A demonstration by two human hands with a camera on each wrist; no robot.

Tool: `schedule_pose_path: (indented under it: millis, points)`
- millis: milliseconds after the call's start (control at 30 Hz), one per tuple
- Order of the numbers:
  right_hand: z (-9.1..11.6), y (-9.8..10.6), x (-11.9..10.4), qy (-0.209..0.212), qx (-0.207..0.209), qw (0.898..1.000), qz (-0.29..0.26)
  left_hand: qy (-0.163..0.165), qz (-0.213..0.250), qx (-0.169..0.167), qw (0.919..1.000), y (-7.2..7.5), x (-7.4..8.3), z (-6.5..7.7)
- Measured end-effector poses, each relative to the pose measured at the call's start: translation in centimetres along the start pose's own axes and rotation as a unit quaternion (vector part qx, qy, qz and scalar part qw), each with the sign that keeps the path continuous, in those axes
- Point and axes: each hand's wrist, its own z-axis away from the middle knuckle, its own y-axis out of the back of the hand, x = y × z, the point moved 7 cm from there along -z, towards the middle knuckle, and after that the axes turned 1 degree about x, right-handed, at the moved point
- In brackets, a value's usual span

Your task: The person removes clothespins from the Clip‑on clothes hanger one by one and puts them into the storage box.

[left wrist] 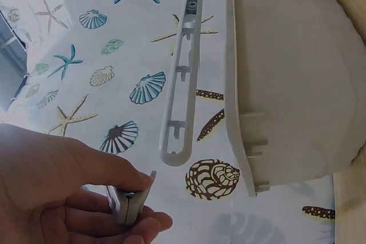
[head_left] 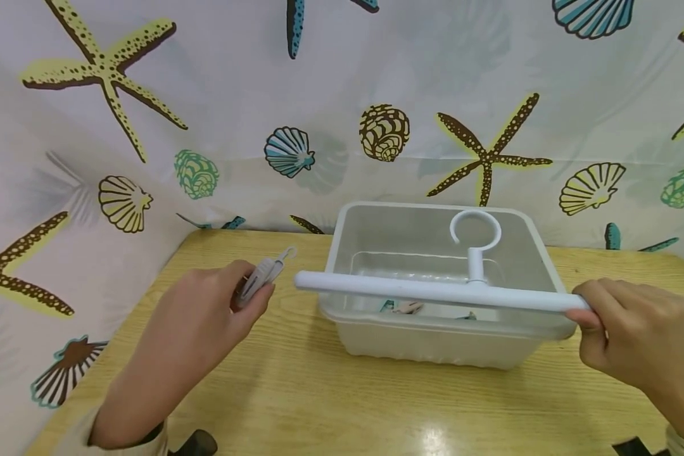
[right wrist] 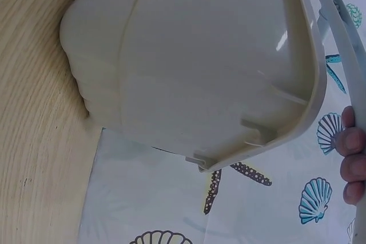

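Note:
My left hand (head_left: 199, 310) pinches a grey clothes peg (head_left: 260, 278) with a small hook at its tip, left of the bin. In the left wrist view the peg (left wrist: 128, 204) sits between thumb and fingers. My right hand (head_left: 644, 323) grips the right end of a white hanger bar (head_left: 399, 288). The bar lies level over the front of the bin, its round hook (head_left: 498, 231) pointing up. The left wrist view shows the bar's hollow underside (left wrist: 176, 159) with small tabs inside. The bar's left end is free, a little apart from the peg.
A translucent white plastic bin (head_left: 427, 345) stands on the wooden table (head_left: 273, 392). Some small items (head_left: 408, 308) lie in it, partly hidden behind the bar and rim. A cloth with shells and starfish (head_left: 234, 95) hangs behind and to the left.

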Motion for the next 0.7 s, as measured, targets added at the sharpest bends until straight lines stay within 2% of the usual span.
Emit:
schedule_pose_path:
  millis: [233,467,700]
  points:
    - [0.2,0.1,-0.1,0.004,0.005,1.000,0.000,-0.021,0.012,-0.014,0.9996,-0.5,0.1,-1.6]
    - [0.5,0.4,-0.3,0.007,0.024,1.000,-0.001,-0.018,0.020,-0.029,0.9992,-0.9,0.0,-2.8]
    - [-0.1,0.7,-1.0,0.012,0.012,1.000,-0.002,-0.049,0.025,-0.042,0.9976,-1.6,1.1,-4.3]
